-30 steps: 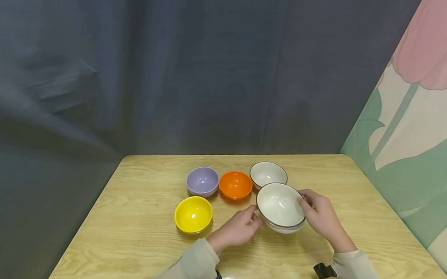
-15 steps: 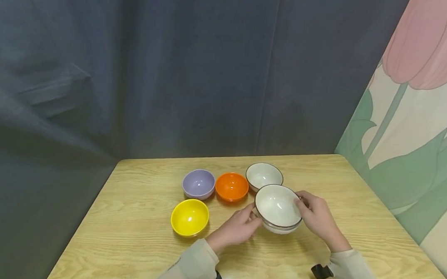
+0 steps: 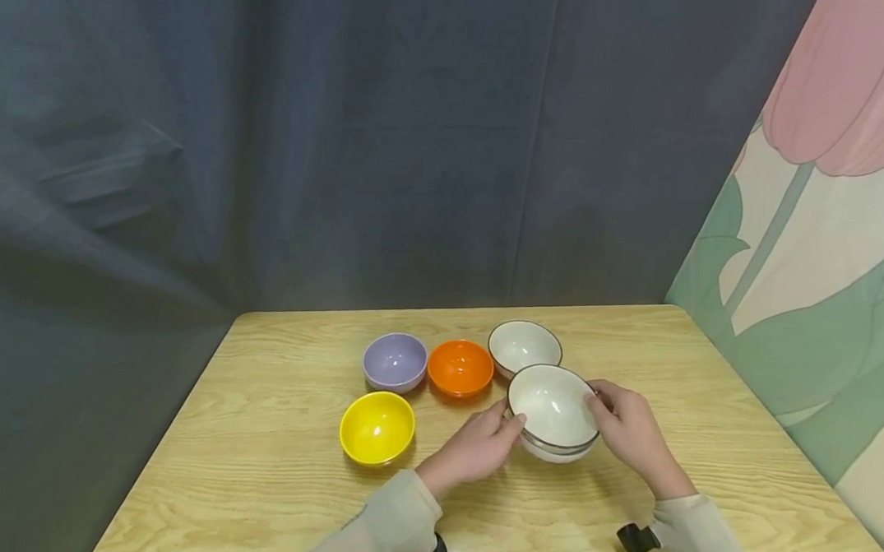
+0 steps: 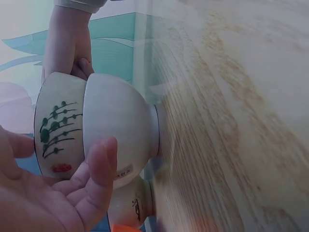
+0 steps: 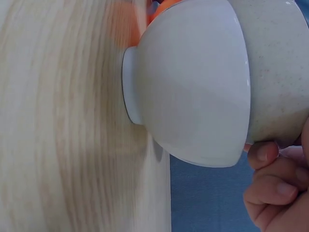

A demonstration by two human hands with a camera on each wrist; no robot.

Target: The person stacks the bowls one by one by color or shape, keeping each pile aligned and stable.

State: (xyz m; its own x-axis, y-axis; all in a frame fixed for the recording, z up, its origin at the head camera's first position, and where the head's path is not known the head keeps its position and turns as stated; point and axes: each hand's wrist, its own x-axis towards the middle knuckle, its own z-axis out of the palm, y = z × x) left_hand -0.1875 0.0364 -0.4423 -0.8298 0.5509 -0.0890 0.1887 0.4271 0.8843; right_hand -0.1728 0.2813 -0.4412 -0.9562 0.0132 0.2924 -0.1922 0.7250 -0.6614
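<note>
A cream bowl (image 3: 552, 404) with a dark rim sits nested in a plain white bowl (image 4: 118, 121), which stands on the table. Green sprigs and a red mark decorate the cream bowl's side in the left wrist view. My right hand (image 3: 630, 428) grips the cream bowl's rim on the right, its curled fingers under the side, as the right wrist view shows. On the left, my left hand (image 3: 475, 446) holds the same bowl, thumb at the rim and fingers bent along the outside, close to the white bowl's edge.
Behind the nested pair stands another cream bowl (image 3: 524, 345) with a dark rim. To its left are an orange bowl (image 3: 460, 367), a purple bowl (image 3: 395, 362) and a yellow bowl (image 3: 377, 428). A dark curtain (image 3: 388, 142) hangs behind the wooden table (image 3: 257, 433).
My left thumb has risen from beside the bowls to the cream bowl's rim. The right hand keeps its grip, and the bowls stay in place while the head view shifts slightly.
</note>
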